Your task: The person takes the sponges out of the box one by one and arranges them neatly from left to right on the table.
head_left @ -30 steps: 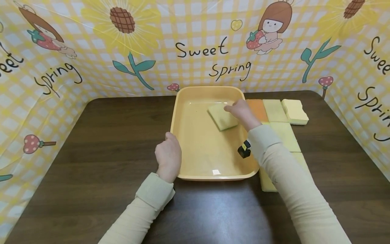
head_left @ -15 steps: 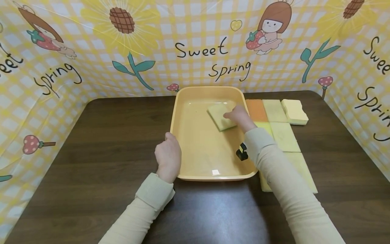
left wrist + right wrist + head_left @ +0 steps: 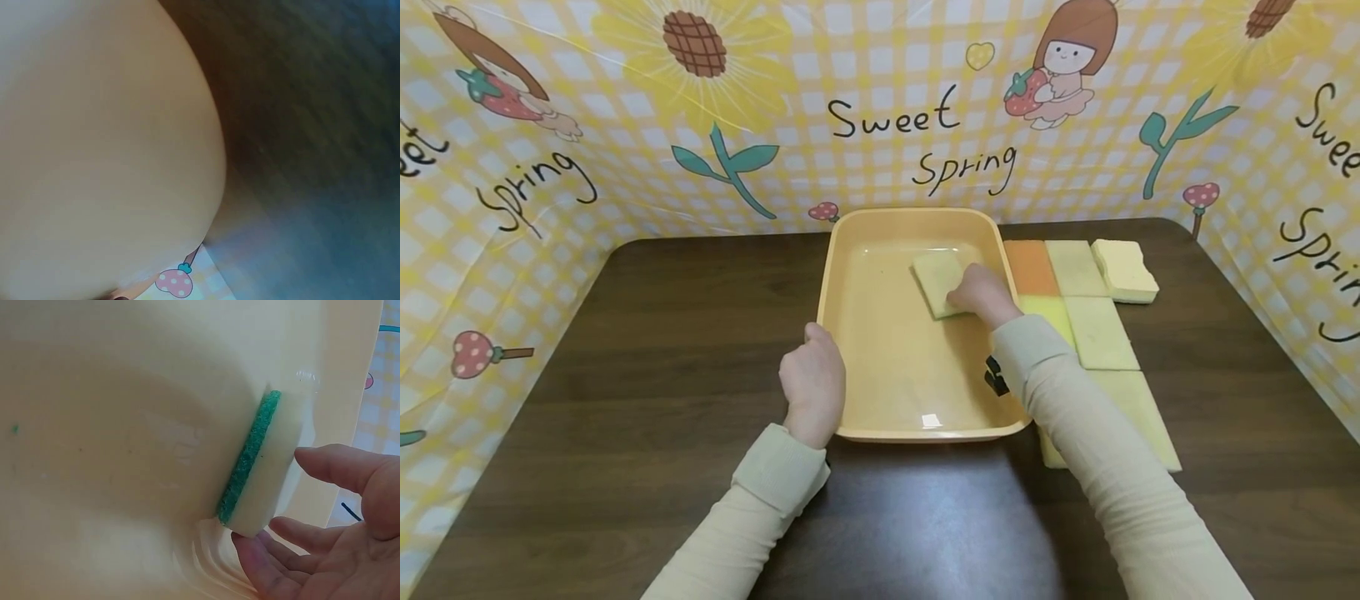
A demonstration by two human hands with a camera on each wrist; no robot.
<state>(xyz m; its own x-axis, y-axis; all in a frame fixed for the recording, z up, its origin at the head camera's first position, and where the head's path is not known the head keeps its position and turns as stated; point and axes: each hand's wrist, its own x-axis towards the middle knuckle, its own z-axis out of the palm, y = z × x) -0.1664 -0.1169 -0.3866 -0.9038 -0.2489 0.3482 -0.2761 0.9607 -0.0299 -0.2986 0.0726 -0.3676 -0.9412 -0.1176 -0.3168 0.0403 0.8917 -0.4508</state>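
A shallow yellow tray (image 3: 880, 383) stands on the dark wooden table. Inside it lies a pale square sponge (image 3: 936, 283) with a green scouring layer, seen edge-on in the right wrist view (image 3: 250, 465). My right hand (image 3: 988, 296) reaches over the tray's right side and holds the sponge near its right edge. Thumb and fingers (image 3: 312, 534) are at two sides of it in the right wrist view. With curled fingers my left hand (image 3: 812, 385) grips the left rim of the tray; its fingertips are hidden. Only blurred skin (image 3: 106, 150) fills most of the left wrist view.
Right of the tray lie flat squares: an orange one (image 3: 1032, 267), a yellow one (image 3: 1047, 318) and several pale ones (image 3: 1103, 333). A thicker notched cream sponge (image 3: 1125, 271) sits at the back right. Patterned cloth (image 3: 880, 75) encloses the table (image 3: 685, 333) behind and at both sides.
My right hand has moved slightly down and left along the sponge, covering more of its right side. The sponge stays in about the same place. The left hand has not moved.
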